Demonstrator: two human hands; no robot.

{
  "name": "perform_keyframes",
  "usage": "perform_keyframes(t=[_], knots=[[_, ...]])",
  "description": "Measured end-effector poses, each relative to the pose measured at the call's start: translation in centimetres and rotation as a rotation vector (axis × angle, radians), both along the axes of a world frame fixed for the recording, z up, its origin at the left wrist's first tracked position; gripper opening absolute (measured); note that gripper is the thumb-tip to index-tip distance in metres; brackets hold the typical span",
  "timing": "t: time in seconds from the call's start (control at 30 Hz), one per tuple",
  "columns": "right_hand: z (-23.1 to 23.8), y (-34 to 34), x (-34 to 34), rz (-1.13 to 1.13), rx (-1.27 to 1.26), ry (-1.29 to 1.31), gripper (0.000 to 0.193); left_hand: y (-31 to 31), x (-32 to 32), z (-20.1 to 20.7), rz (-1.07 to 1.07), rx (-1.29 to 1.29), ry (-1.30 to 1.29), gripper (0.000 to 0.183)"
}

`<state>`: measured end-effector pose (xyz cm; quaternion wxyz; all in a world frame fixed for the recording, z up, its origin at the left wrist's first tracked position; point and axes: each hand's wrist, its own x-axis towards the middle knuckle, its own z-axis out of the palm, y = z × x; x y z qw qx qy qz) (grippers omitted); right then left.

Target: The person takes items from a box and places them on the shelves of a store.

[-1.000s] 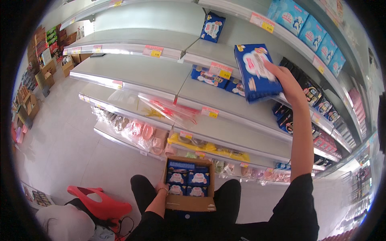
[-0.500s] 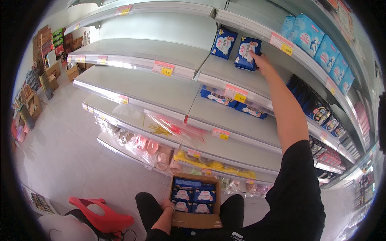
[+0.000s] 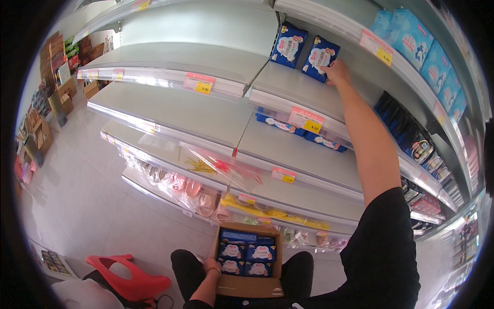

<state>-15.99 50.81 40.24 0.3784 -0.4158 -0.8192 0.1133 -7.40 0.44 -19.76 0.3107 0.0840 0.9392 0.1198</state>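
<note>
On the shelf ahead, my right hand (image 3: 337, 73) grips the right side of a dark blue soft pack (image 3: 318, 55) with a white cloud-shaped label. The pack stands slightly tilted, its thumb-side edge covered by my fingers. Just left of it, a matching blue pack (image 3: 288, 45) stands against the shelf's back. Low between my knees is an open cardboard box (image 3: 249, 286), holding several more blue packs (image 3: 246, 252) in rows. My left hand (image 3: 211, 266) is closed at the box's left edge, with its fingertips partly hidden.
One shelf down lie two blue packs (image 3: 280, 123) behind the price-tag rail (image 3: 307, 119). Light blue packs (image 3: 411, 38) fill the upper right shelf, and dark packs (image 3: 411, 139) hang at the right. A red plastic stool (image 3: 128, 278) stands at lower left. Slippers (image 3: 206, 202) sit on the low shelf.
The held pack has shifted back a little and leans differently, with my right hand still on it. My left hand stays at the box. The view has shifted slightly.
</note>
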Motion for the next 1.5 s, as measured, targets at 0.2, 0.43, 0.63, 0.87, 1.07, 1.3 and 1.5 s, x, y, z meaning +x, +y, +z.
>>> perform_keyframes(t=[0.2,0.43,0.63,0.87,1.07,1.3,1.5], knots=[[-0.8,2.8,-0.2,0.184,-0.057,-0.102,0.037,0.7,-0.4,0.9,0.023,-0.01,-0.04,0.023],[-0.8,0.9,-0.6,0.256,-0.16,-0.247,0.069,0.3,0.0,0.4,0.053,-0.016,-0.02,0.023],[-0.7,2.6,-1.0,0.299,-0.072,-0.27,0.071,0.7,-0.2,1.4,0.052,0.064,-0.018,0.021],[-2.4,-7.1,3.2,0.299,0.436,-0.226,0.048,0.2,-0.7,-4.5,-0.052,0.078,-0.067,0.031],[-11.7,-26.6,13.9,0.554,0.441,-0.183,0.034,0.0,-0.3,-1.7,0.036,0.014,-0.018,0.025],[-45.3,-33.2,25.9,0.738,-0.476,-0.367,0.042,0.7,0.7,1.7,-0.046,0.163,0.152,0.043],[-52.7,-38.3,31.4,0.506,-0.709,-0.4,0.035,3.8,1.5,4.2,-0.631,0.533,0.616,0.062]])
